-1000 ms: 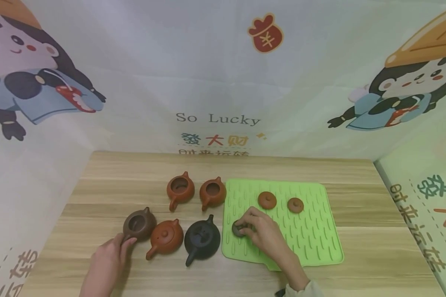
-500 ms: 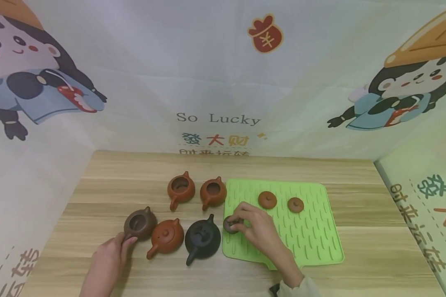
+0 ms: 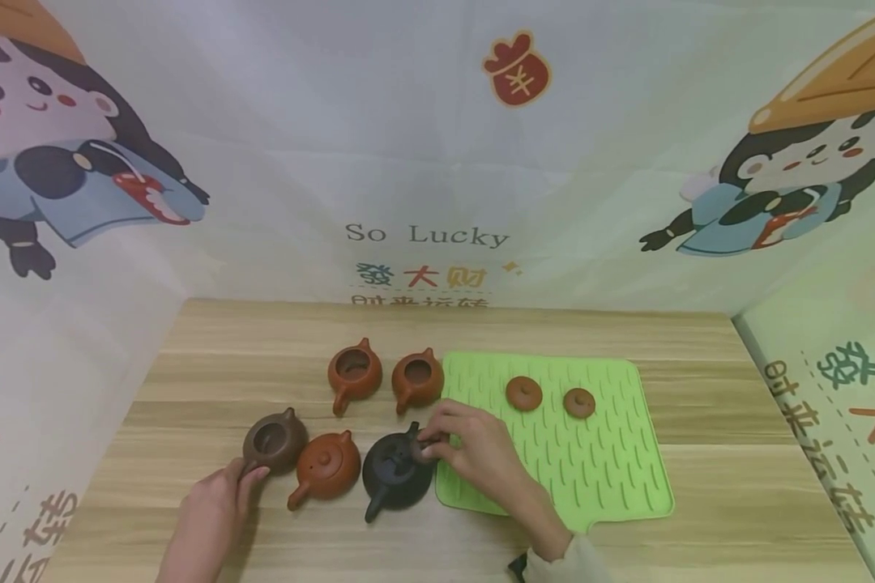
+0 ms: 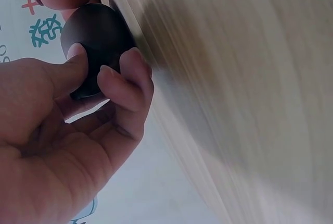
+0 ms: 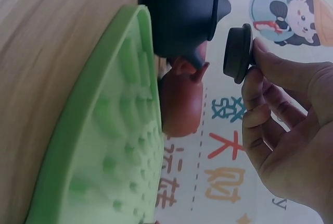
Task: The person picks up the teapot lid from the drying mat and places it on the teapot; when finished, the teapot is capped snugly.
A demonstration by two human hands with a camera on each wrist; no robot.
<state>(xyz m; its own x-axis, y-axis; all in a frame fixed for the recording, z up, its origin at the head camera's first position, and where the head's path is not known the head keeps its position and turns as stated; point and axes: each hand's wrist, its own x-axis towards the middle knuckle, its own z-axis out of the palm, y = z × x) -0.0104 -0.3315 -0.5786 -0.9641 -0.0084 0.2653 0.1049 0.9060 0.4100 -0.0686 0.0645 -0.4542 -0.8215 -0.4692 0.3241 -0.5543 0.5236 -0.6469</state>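
One lid (image 5: 238,54) has moved leftward past the mat (image 3: 591,461).

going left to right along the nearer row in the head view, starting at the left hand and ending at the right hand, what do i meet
Left hand → open brown teapot → lidded red teapot → black teapot → right hand.

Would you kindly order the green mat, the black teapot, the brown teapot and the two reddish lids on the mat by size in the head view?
1. Green mat
2. Black teapot
3. Brown teapot, its handle partly covered by the left hand
4. Left reddish lid
5. Right reddish lid, slightly smaller
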